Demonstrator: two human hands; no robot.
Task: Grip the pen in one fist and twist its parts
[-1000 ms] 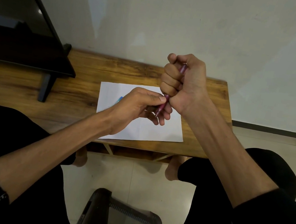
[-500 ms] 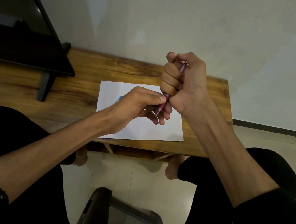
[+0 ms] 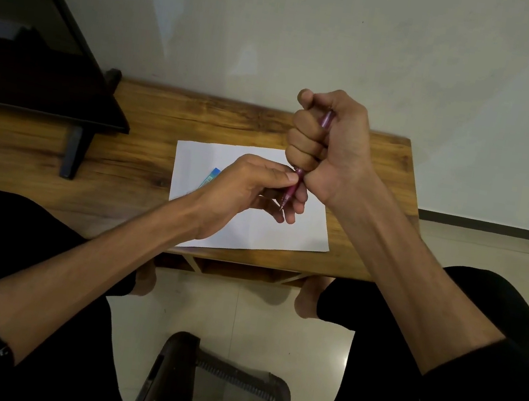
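Both hands hold the pen (image 3: 292,191) over paper (image 3: 251,229) — a blue item (image 3: 212,176), perhaps, half-hidden.

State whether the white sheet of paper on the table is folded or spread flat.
Spread flat: the sheet of paper lies open on the wooden table, its edges and corners showing.

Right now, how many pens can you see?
1. The pink pen is gripped in the right hand and pinched low down by the left hand. More could hide behind the hands.
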